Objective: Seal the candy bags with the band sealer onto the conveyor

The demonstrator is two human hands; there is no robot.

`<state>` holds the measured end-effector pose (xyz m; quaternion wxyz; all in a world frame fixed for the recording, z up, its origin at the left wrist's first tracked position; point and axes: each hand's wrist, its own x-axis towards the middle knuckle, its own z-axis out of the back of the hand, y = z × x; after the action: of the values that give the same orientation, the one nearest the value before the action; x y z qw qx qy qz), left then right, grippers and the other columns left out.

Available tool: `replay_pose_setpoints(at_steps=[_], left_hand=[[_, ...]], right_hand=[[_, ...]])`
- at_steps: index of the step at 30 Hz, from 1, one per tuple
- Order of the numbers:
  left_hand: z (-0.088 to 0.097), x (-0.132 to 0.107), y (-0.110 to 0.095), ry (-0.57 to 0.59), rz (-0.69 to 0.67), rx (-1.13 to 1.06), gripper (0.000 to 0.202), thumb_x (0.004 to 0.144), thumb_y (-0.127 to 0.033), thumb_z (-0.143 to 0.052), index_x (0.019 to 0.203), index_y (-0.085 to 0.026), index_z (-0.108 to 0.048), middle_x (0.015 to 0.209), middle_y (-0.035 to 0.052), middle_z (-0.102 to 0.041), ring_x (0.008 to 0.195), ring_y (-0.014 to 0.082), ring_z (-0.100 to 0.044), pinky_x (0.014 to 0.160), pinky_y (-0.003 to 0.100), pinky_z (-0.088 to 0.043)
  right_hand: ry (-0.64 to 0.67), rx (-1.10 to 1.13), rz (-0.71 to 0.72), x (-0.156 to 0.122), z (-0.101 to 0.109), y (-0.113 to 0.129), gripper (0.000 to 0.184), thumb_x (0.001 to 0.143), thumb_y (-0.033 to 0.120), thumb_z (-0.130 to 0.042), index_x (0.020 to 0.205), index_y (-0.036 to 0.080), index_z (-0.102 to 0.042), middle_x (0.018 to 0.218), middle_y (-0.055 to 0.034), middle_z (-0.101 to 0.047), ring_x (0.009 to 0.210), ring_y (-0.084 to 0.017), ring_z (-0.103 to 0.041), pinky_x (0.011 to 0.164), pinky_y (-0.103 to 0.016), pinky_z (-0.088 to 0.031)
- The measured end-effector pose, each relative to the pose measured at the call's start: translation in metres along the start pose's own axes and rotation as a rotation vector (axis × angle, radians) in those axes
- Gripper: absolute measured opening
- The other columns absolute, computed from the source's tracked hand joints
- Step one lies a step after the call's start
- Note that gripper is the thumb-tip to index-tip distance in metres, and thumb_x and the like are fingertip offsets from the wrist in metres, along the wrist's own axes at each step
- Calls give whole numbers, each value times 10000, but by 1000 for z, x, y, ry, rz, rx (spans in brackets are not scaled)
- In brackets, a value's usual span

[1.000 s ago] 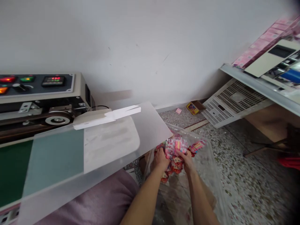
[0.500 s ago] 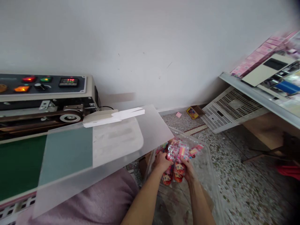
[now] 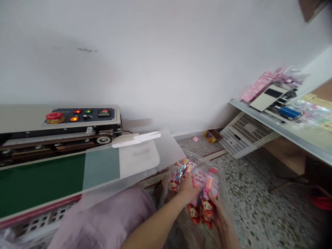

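Note:
Low in front of me, inside a clear plastic bin (image 3: 228,193), both of my hands are among shiny pink and red packets with cartoon faces. My left hand (image 3: 188,189) is closed around pink packets (image 3: 194,212), its fingers partly hidden by them. Close beside it, my right hand (image 3: 218,209) grips another cartoon-face packet (image 3: 208,204) from the right, thumb over its edge. More colourful packets (image 3: 175,176) lie in the bin to the left of my left hand.
A conveyor machine with a green belt (image 3: 46,183) and lit control panel (image 3: 80,116) stands at left, its frosted sheet (image 3: 168,152) reaching beside the bin. At right are a table (image 3: 282,122), a white slotted crate (image 3: 237,141) and a small yellow box (image 3: 209,136).
My view has shifted, bringing more of the machine and right table into sight. Both hands, with the packets, have moved slightly right and nearer; packets in the bin's left side now show more.

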<state>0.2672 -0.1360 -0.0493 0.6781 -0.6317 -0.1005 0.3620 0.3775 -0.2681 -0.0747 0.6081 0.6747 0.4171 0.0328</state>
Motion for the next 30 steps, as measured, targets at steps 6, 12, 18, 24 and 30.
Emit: replay_pose_setpoints(at_steps=[6,12,18,24,30], left_hand=[[52,-59,-30,-138,-25,198,253,876,-262,-578,1114,-178,-596,1101,104,-696,1044,261,-637,924,344,-469],[158,-102,-77,-223,-269,259,354,916,-226,-508,1270,-226,-492,1195,45,-659,1054,200,-615,933,288,-467],[254,-124,-92,-479,-663,194,453,893,-196,-537,1342,-223,-481,1246,45,-640,1077,188,-596,960,277,-461],[276,-115,-9,-581,-472,112,493,795,-85,-541,1263,-238,-547,1148,27,-681,1019,187,-624,934,297,-476],[281,-114,-6,-650,-489,121,401,770,-106,-594,1150,-228,-628,1134,33,-652,1067,195,-601,950,291,-474]], right_hand=[[93,-42,56,-37,-61,9,714,495,377,-944,1132,200,-674,885,-45,-780,814,-291,-738,726,-389,-602],[219,-22,326,-50,-193,61,570,518,372,-927,1010,236,-673,903,-26,-781,765,-241,-725,700,-347,-586],[481,-39,520,-51,-298,91,561,475,304,-930,957,212,-658,880,-3,-775,745,-194,-703,727,-324,-581],[566,-248,416,-35,-324,20,584,464,345,-929,975,197,-688,933,-49,-781,854,-258,-724,810,-400,-586],[601,-276,451,-28,-323,19,626,542,363,-923,1093,194,-678,1079,-70,-768,968,-270,-715,890,-401,-568]])
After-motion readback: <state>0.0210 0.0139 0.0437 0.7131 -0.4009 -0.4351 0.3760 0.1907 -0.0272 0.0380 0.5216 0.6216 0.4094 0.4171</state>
